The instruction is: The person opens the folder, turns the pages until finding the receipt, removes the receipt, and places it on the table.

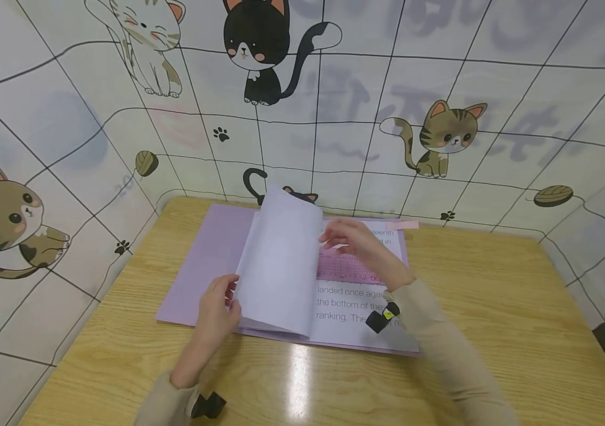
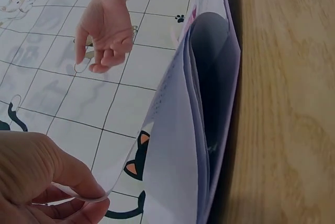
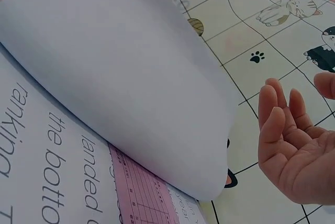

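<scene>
An open booklet with a purple cover lies on the table. One of its white pages stands raised and curved over the middle, its visible side blank. My left hand is at that page's left edge; in the left wrist view the left thumb and fingers pinch the paper. Above the right-hand page, my right hand has loosely bent fingers and holds nothing, as the right wrist view also shows. Under it, a pink translucent ruler lies across the large printed text, partly hidden by the hand and raised page.
A pink tab sticks out at the booklet's upper right corner. The wooden table extends around the booklet. Behind it and at the sides rise white panels with grid lines and cartoon cats. Dark wrist devices sit by both sleeves.
</scene>
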Available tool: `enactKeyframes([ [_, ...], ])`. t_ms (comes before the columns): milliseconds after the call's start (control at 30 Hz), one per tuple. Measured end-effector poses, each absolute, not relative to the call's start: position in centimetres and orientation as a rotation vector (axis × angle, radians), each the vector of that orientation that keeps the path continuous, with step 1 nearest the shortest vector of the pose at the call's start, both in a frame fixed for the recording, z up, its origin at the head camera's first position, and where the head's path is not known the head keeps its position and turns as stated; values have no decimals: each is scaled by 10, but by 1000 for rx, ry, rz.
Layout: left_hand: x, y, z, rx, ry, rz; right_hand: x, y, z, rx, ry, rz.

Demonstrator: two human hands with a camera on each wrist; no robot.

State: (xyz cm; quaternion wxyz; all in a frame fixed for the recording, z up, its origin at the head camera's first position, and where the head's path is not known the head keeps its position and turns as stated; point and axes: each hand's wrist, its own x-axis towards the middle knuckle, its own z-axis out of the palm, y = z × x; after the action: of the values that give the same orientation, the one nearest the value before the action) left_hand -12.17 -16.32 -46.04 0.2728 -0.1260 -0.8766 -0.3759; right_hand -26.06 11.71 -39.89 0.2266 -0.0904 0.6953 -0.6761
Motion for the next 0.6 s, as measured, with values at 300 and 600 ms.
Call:
enactKeyframes([
  [300, -122, -173, -469, -198, -2494, -1078, -263, 133, -402, -226, 1962, -1825],
  [600, -123, -179, -479, -137, -2564, -1090, -268, 151, -411, -171, 2021, -1780],
])
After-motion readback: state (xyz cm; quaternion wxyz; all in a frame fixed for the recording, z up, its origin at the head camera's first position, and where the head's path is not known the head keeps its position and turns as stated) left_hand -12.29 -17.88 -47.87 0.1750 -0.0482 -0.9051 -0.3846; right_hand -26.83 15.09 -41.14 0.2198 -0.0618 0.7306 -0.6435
